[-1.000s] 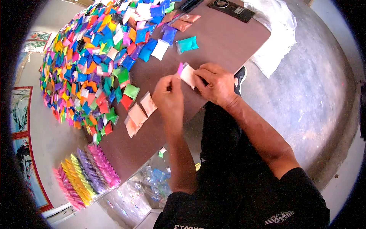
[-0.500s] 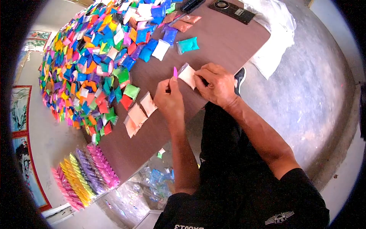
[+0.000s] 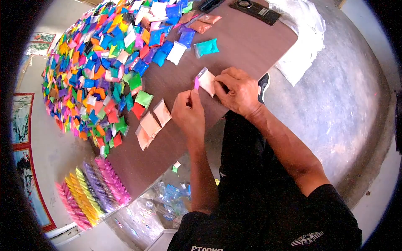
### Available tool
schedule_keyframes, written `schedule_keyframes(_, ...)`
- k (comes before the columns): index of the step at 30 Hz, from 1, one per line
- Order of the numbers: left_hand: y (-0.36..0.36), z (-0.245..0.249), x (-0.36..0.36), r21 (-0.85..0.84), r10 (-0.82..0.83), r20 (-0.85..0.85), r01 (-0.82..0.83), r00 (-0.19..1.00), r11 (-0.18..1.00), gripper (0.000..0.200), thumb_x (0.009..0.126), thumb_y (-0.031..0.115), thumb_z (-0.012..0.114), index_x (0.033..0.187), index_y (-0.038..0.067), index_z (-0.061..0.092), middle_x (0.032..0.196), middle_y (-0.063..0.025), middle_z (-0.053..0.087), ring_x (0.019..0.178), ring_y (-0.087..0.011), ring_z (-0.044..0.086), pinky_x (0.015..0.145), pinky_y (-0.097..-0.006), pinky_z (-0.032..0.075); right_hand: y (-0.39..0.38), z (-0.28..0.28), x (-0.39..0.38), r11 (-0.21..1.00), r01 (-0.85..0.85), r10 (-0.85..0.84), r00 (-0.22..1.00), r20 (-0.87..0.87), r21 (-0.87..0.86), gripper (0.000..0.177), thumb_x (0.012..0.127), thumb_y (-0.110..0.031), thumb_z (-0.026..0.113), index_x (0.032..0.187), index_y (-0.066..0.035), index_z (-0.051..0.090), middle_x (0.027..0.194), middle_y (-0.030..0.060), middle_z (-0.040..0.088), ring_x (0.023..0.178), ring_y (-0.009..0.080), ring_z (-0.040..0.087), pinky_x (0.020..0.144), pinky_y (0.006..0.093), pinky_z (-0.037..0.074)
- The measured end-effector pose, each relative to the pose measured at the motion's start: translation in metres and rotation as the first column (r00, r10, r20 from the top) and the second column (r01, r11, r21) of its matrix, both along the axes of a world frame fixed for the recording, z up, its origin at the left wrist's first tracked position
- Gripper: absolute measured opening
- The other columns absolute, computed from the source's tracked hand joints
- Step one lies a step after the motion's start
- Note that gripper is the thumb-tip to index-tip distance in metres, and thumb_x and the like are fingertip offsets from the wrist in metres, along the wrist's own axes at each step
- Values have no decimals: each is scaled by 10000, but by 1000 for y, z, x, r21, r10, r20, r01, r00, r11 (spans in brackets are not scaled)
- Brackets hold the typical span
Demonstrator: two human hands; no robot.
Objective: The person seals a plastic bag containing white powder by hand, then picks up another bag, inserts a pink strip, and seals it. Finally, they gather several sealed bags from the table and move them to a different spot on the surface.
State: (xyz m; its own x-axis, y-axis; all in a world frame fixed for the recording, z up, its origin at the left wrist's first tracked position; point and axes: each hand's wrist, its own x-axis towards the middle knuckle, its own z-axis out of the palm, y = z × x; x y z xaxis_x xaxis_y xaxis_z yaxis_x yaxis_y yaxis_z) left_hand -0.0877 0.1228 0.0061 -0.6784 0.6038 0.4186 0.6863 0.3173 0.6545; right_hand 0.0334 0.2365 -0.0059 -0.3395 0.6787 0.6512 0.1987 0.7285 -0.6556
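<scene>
My right hand is closed on the right edge of a small plastic packet with a pale peach filling. The packet's clear end points up and to the left. In my left hand, a thin pink strip is pinched between thumb and finger, its upper part overlapping the packet's left edge. Several pale peach packets lie on the brown table left of my left hand. Beyond my hands are a teal packet and a white packet.
A large heap of colourful packets covers the table's left side. Rows of pink, yellow and purple packets line the near left end. A dark flat device sits at the far edge, beside a white plastic bag.
The pink strip has shifted down and right, from just left of the packet onto its left edge. My left hand has moved slightly with it; my right hand stays nearly still.
</scene>
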Motion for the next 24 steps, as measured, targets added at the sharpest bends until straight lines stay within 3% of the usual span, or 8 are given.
schedule_keyframes(4, 1, 2, -1, -14, 5, 16, -5, 1000, 1000, 177, 954, 156, 723, 891, -7, 693, 776, -65, 668, 707, -152, 599, 678, -326, 498, -2, 1, 2, 1000, 10, -7, 996, 91, -26, 74, 804, -137, 782, 847, -96, 736, 893, 60, 713, 789, 262, 715, 674, 367, 577)
schedule_keyframes(11, 1, 5, -1, 19, 88, 193, -93, 977, 995, 213, 958, 191, 731, 900, -10, 696, 771, -39, 661, 719, -127, 588, 688, -312, 496, -2, -1, 4, 999, -16, 20, 995, 101, -42, 85, 806, -139, 775, 804, -90, 705, 853, 51, 697, 758, 255, 705, 661, 367, 572)
schedule_keyframes(14, 2, 6, -2, 40, 94, 249, -107, 964, 994, 210, 960, 191, 730, 904, -9, 699, 771, -30, 658, 719, -118, 583, 690, -306, 495, -3, 4, 3, 987, -50, 62, 995, 79, -151, 65, 810, -123, 763, 854, -91, 728, 931, 70, 713, 750, 261, 708, 656, 356, 574)
schedule_keyframes(17, 3, 5, -2, 37, 77, 278, -91, 957, 995, 197, 960, 183, 730, 911, -6, 704, 775, -25, 660, 719, -111, 579, 693, -298, 494, 11, 15, 2, 968, -114, 116, 993, -5, -223, 113, 826, -151, 741, 928, -102, 748, 1034, 76, 719, 896, 292, 710, 738, 423, 581)
schedule_keyframes(19, 2, 7, -3, 28, 74, 280, -86, 957, 996, 191, 960, 179, 730, 915, -5, 707, 778, -22, 662, 720, -107, 578, 694, -293, 494, 22, 15, -2, 968, -228, 223, 973, 62, 103, 188, 822, -133, 722, 1003, -104, 766, 1124, 88, 718, 1018, 306, 694, 842, 420, 576)
schedule_keyframes(20, 2, 8, -2, 38, 66, 281, -80, 957, 996, 189, 959, 178, 733, 915, -4, 707, 778, -20, 661, 721, -105, 577, 693, -291, 492, 24, 13, -4, 967, -232, 226, 972, 60, 105, 188, 822, -133, 722, 1003, -104, 766, 1124, 88, 718, 1018, 306, 694, 842, 420, 576)
schedule_keyframes(22, 3, 9, -1, 51, 63, 282, -80, 957, 995, 187, 957, 177, 735, 916, -4, 708, 778, -18, 660, 722, -103, 575, 693, -289, 491, 25, 9, -8, 958, -271, 245, 943, 227, 92, 206, 816, -135, 711, 1010, -108, 775, 1099, 84, 727, 1078, 314, 674, 902, 421, 561)
schedule_keyframes(24, 3, 10, 1, 87, 38, 335, -71, 942, 994, 190, 954, 179, 741, 913, -3, 707, 779, -10, 659, 721, -100, 574, 693, -285, 488, 22, 7, -8, 967, -248, 231, 951, 206, 58, 204, 815, -145, 712, 1004, -106, 777, 1071, 86, 729, 1050, 310, 678, 891, 417, 563)
